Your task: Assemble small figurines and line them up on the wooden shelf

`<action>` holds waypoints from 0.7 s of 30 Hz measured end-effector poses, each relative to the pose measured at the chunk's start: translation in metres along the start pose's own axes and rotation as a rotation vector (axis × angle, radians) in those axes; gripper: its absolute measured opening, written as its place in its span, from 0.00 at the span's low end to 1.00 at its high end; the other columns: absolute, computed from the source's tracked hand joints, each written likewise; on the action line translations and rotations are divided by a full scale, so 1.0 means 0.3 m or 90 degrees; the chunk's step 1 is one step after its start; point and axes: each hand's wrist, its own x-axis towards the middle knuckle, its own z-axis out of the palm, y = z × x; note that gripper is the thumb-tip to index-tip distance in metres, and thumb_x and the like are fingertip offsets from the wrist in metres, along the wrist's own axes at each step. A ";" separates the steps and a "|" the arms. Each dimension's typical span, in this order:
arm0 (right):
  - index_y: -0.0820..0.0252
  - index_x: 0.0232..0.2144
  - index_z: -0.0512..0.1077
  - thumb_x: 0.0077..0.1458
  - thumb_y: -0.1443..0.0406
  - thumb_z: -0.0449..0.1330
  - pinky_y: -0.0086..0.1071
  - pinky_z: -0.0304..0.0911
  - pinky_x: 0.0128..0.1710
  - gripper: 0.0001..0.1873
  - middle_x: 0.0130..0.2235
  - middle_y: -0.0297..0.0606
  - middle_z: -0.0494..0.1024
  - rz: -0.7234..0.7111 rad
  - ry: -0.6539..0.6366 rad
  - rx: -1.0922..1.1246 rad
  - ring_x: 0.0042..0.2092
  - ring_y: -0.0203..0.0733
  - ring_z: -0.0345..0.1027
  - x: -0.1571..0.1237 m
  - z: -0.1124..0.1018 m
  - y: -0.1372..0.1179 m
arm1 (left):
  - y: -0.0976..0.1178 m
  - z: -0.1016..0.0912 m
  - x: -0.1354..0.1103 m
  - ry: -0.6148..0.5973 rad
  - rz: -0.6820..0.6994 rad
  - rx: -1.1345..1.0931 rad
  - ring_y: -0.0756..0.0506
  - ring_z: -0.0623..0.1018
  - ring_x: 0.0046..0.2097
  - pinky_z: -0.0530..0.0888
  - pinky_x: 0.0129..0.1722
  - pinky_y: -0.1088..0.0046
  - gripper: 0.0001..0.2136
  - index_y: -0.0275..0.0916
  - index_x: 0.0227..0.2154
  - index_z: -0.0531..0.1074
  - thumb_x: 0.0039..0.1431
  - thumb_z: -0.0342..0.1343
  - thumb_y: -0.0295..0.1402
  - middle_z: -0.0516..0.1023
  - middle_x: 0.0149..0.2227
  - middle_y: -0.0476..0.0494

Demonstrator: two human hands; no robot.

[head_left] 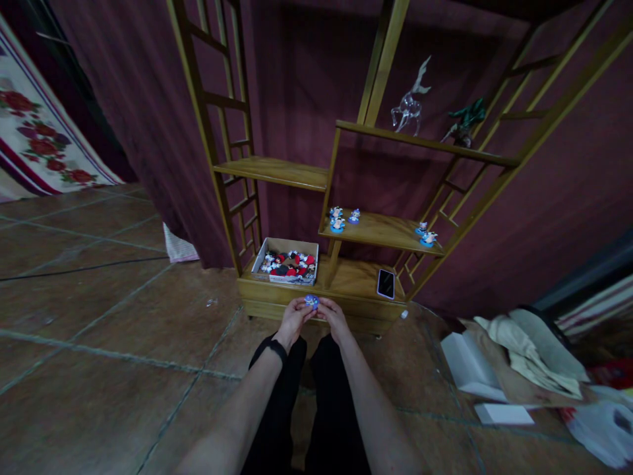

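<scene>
Between my two hands, in front of the wooden shelf unit's base, is a small purple and blue figurine (311,301). My left hand (293,315) grips it from the left with closed fingers. From the other side my right hand (331,313) pinches it. Just beyond stands an open cardboard box (287,278) with several red, black and white figurines (295,261) inside. On the middle right shelf (380,232), a cluster of small figurines (337,225) stands at the left, with a purple one (355,216) beside it. Two more figurines (428,239) are at that shelf's right end.
A phone or tablet (386,284) lies on the base board at right. Higher up stand a clear glass deer (409,105) and a dark green ornament (466,121). White boxes (472,366) and a cloth (531,353) lie on the floor to the right.
</scene>
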 end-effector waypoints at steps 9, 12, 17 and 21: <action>0.62 0.25 0.74 0.35 0.56 0.62 0.29 0.64 0.30 0.15 0.25 0.34 0.76 0.013 0.066 -0.025 0.28 0.36 0.68 0.030 0.006 0.030 | 0.016 0.004 -0.008 -0.020 -0.036 0.038 0.47 0.78 0.30 0.75 0.35 0.68 0.13 0.37 0.33 0.66 0.43 0.62 0.22 0.76 0.28 0.45; 0.62 0.26 0.74 0.35 0.57 0.62 0.28 0.63 0.27 0.15 0.22 0.33 0.74 0.022 0.079 -0.003 0.24 0.33 0.66 0.030 0.003 0.027 | 0.025 0.006 -0.008 -0.008 -0.040 0.056 0.48 0.78 0.29 0.74 0.31 0.71 0.10 0.36 0.33 0.67 0.45 0.60 0.26 0.77 0.27 0.44; 0.63 0.26 0.74 0.35 0.59 0.62 0.25 0.60 0.22 0.14 0.18 0.32 0.73 0.036 0.065 0.020 0.20 0.31 0.63 0.022 0.004 0.011 | 0.032 0.006 -0.003 0.003 -0.029 0.074 0.50 0.75 0.24 0.70 0.25 0.77 0.09 0.35 0.31 0.70 0.47 0.59 0.34 0.75 0.22 0.45; 0.63 0.25 0.75 0.36 0.60 0.61 0.24 0.57 0.20 0.13 0.18 0.31 0.72 0.041 0.058 0.007 0.19 0.30 0.60 0.015 0.007 -0.004 | 0.031 0.004 0.000 -0.023 -0.039 0.090 0.52 0.73 0.21 0.66 0.21 0.79 0.11 0.34 0.28 0.70 0.44 0.61 0.37 0.74 0.20 0.46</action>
